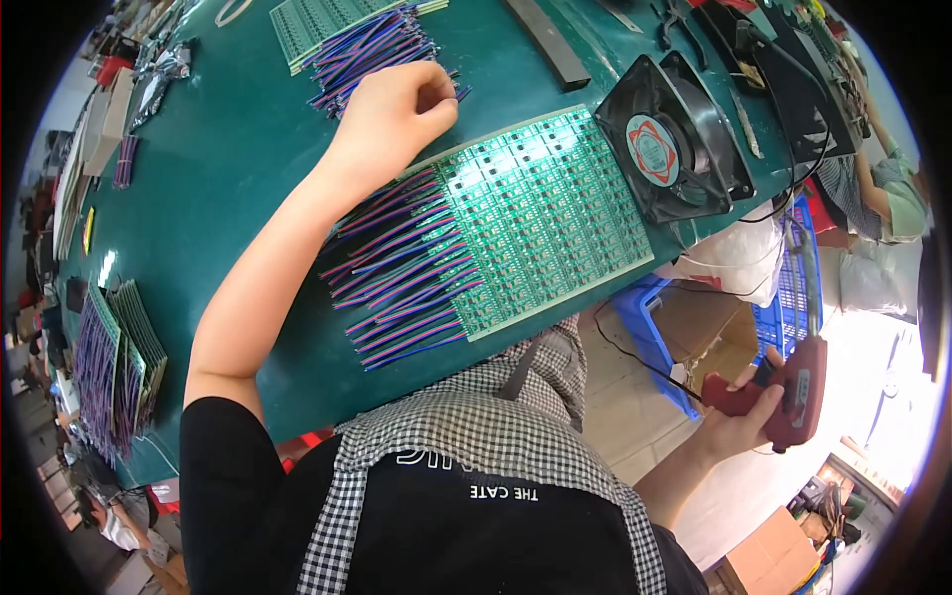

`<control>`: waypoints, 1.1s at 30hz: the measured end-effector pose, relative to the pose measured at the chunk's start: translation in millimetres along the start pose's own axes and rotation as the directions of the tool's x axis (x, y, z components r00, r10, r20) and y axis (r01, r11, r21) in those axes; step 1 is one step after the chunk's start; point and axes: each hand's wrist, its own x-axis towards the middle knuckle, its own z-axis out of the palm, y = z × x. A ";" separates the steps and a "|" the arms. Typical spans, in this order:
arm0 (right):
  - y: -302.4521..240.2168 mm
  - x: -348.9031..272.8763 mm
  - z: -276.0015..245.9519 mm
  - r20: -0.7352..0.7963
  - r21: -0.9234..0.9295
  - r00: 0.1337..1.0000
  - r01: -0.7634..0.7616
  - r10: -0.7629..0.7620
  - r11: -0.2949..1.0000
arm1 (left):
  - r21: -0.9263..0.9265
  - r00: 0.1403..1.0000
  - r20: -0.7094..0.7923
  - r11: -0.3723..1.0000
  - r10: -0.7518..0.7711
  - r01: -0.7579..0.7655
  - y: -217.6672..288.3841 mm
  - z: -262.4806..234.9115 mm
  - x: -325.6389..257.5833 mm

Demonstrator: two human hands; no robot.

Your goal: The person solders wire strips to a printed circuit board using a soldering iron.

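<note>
My left hand [397,111] reaches across the table with its fingers curled closed, over the near end of a pile of thin purple, blue and red wires [372,50]. Its fingertips are partly hidden, so what they grip cannot be made out. Below it lies a panel of green circuit boards [550,213], with rows of coloured wires [402,288] joined along its left part. Off to the right, past the table edge, my right hand [739,421] is closed round the red handle of a soldering gun [799,392], whose metal barrel points up and away.
A black fan [659,144] stands right of the panel, near the table edge. Behind are another board panel [312,30] and a dark metal bar [550,45]. Wired boards [124,347] are stacked at left. A blue crate [650,332] with a carton sits below the right edge.
</note>
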 end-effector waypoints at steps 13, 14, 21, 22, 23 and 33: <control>0.8 -12.2 -4.3 0.024 0.142 1.000 0.011 -0.014 0.990 | -0.733 0.890 0.356 0.506 -0.284 0.454 34.5 -26.7 -40.8; 0.8 -16.1 -7.4 0.019 0.149 1.000 0.022 -0.025 0.989 | -0.714 0.897 0.354 0.544 -0.264 0.442 39.4 -27.4 -47.3; -7.0 -70.3 -6.9 0.349 -0.062 0.914 -0.199 0.208 0.978 | -0.052 0.971 0.088 0.974 0.222 -0.218 67.2 0.4 -107.4; -10.9 -74.2 -1.5 0.437 -0.261 0.877 -0.091 0.201 0.961 | 0.087 0.944 0.097 0.943 0.314 -0.322 68.4 6.1 -113.6; -15.5 -76.2 4.1 0.472 -0.406 0.858 0.006 0.204 0.914 | 0.224 0.902 0.109 0.874 0.418 -0.432 68.4 11.9 -118.0; -6.2 -85.4 -13.8 0.689 -0.368 0.525 -0.341 0.500 0.865 | 0.311 0.878 0.068 0.826 0.475 -0.471 60.1 33.3 -132.7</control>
